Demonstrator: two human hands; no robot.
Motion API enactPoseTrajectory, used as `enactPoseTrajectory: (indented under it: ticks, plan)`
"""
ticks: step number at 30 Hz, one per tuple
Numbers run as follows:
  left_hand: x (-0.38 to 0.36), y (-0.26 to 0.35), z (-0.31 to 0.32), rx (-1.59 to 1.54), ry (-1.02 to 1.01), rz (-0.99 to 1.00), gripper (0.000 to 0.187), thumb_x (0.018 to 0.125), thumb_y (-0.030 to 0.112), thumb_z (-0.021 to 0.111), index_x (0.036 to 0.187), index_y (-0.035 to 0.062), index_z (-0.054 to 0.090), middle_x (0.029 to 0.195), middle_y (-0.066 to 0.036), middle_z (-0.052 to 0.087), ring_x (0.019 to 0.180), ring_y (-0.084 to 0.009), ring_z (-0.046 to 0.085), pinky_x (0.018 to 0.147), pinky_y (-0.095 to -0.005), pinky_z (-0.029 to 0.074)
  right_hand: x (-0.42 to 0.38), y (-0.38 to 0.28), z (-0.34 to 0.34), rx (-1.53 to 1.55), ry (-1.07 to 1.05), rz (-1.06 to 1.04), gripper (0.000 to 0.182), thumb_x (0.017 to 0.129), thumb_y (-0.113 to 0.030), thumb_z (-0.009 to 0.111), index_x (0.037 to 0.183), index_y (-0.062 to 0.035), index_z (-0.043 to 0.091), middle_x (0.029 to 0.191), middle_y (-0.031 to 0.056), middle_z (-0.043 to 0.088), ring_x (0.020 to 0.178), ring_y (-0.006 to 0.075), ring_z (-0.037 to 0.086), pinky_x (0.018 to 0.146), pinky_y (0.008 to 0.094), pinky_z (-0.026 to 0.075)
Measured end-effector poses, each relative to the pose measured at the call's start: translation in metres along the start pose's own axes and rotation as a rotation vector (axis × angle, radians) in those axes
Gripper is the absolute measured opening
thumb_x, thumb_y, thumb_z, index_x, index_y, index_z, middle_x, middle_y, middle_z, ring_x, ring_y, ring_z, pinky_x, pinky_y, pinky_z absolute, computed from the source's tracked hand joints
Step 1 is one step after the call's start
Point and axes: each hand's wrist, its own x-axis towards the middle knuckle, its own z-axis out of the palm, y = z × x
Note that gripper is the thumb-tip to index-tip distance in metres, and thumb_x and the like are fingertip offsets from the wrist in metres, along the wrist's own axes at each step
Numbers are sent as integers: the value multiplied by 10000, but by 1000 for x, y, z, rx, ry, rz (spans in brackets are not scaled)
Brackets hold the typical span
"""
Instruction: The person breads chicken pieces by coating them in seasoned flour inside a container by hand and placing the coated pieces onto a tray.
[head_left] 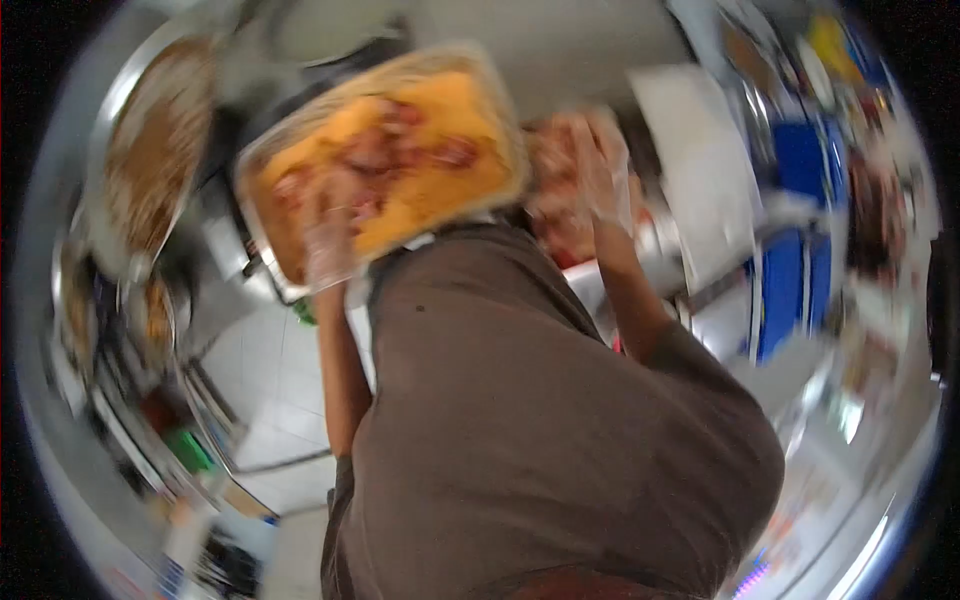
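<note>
Across the whole blurred view no writing or label can be read — motion smears everything. At 11 o'clock a tray (400,140) of orange, sauced food is tilted; the left hand (330,245), gloved, grips its near edge from below. The right hand (590,165), at 1 o'clock beside the tray's right end, is too blurred — its grip cannot be told.

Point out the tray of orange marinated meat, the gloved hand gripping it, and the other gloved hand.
Tray of marinated meat (400,150), head view, on the orange sauce in the middle.
Left hand (330,235), head view, on the glove at the tray's near edge.
Right hand (600,165), head view, on the gloved palm.
</note>
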Motion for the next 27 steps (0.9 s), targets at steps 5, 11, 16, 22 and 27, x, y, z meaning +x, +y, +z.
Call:
enactPoseTrajectory:
  ticks: [5,11,16,22,27]
  plan:
    - [7,-17,12,-132,-159,-443,391,1063,325,585,1389,110,586,1185,-63,648,891,-128,677,651,-253,553,-54,87,-100,74,-5,379,295,983,-252,605,1044,14,718,914,134,708,882,209,666,806,345,512]
    - [29,6,22,-117,-233,-504,397,1048,315,622,1359,68,608,1062,-29,671,822,-80,642,631,-235,527,-117,174,-61,249,-301,575,348,942,-285,591,1127,-17,715,981,104,729,832,157,650,713,359,519]
    - [31,44,39,-137,-286,-346,417,1037,338,637,1326,38,624,1021,-33,680,814,-81,633,634,-227,516,-110,211,-5,407,-514,375,366,938,-285,613,1202,-44,688,1024,93,720,866,175,651,746,353,518]
    - [21,40,41,-94,-260,-324,396,1028,336,650,1321,70,631,1023,-31,688,821,-96,651,651,-247,518,-92,197,23,259,-609,31,396,935,-296,642,1251,-59,666,1049,94,714,900,203,657,794,354,519]
    - [5,10,39,-89,-205,-403,388,1033,305,647,1339,67,623,1031,-32,675,836,-93,648,673,-252,523,-88,181,30,140,-572,-397,429,932,-306,665,1291,-72,647,1069,95,709,928,227,661,834,356,520]
